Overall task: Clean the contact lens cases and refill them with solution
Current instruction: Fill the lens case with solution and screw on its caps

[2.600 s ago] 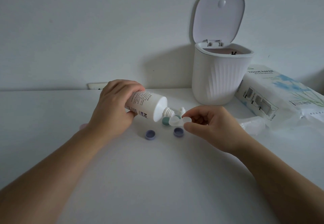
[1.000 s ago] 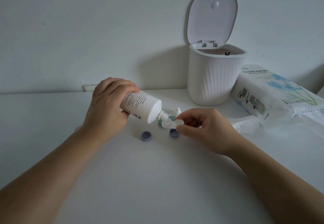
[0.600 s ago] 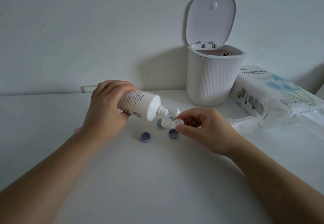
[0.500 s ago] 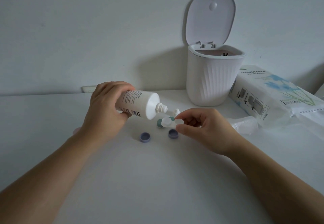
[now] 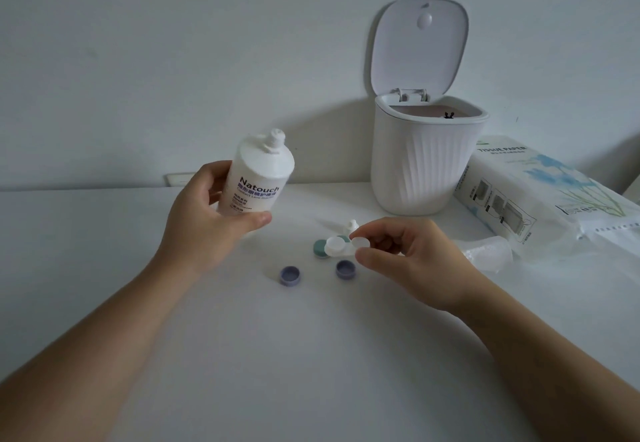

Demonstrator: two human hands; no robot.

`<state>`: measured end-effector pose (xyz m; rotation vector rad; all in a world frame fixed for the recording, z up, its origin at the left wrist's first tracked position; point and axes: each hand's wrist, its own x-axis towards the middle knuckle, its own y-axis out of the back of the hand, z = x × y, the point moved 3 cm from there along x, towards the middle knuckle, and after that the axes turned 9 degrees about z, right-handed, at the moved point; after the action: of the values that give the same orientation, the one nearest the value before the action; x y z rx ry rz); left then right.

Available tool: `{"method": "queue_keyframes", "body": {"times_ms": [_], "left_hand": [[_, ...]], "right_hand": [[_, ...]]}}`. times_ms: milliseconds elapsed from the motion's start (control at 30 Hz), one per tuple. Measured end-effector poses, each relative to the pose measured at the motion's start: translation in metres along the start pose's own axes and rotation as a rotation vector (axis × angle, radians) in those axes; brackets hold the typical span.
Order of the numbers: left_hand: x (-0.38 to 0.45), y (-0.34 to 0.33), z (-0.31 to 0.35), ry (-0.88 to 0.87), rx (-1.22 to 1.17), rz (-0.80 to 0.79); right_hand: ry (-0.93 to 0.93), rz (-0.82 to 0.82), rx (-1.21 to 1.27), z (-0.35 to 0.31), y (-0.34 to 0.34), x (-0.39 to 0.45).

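Head view: solution bottle (image 5: 258, 178) has swung up from its pouring tilt over the case to near upright, nozzle up, uncapped. Left hand (image 5: 207, 220) grip wraps the bottle's lower body, lifted off the bench (image 5: 311, 355). Right hand (image 5: 412, 261) grip pinches the white lens case (image 5: 337, 247) by its right well, just above the bench. Two purple caps (image 5: 289, 275) lie in front, green cap (image 5: 320, 248) behind the case. Open-lidded bin (image 5: 426, 164) and tissue pack (image 5: 540, 195) at back right.

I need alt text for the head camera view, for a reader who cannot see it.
The left hand holds a white solution bottle upright, while the right hand pinches an open white lens case above a white table with loose caps.
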<state>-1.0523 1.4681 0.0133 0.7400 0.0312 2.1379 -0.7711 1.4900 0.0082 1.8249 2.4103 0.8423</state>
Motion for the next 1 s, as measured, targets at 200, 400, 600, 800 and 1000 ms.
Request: {"method": "queue_keyframes", "body": {"times_ms": [200, 400, 600, 800, 1000], "left_hand": [[0.000, -0.003, -0.003, 0.114, -0.100, -0.021], [-0.001, -0.007, -0.010, 0.162, -0.138, -0.037], [-0.001, -0.009, -0.013, 0.153, -0.121, -0.042], [-0.002, -0.001, -0.004, 0.096, 0.036, 0.052], [-0.021, 0.014, 0.032, -0.284, 0.020, 0.334]], "right_hand": [[-0.003, -0.005, -0.001, 0.001, 0.001, 0.000], [-0.003, 0.003, -0.009, 0.002, 0.001, 0.001], [-0.008, 0.002, -0.003, 0.003, 0.001, 0.000], [-0.003, -0.002, -0.002, 0.003, 0.002, 0.000], [0.007, -0.005, 0.002, 0.001, 0.001, 0.000]]}}
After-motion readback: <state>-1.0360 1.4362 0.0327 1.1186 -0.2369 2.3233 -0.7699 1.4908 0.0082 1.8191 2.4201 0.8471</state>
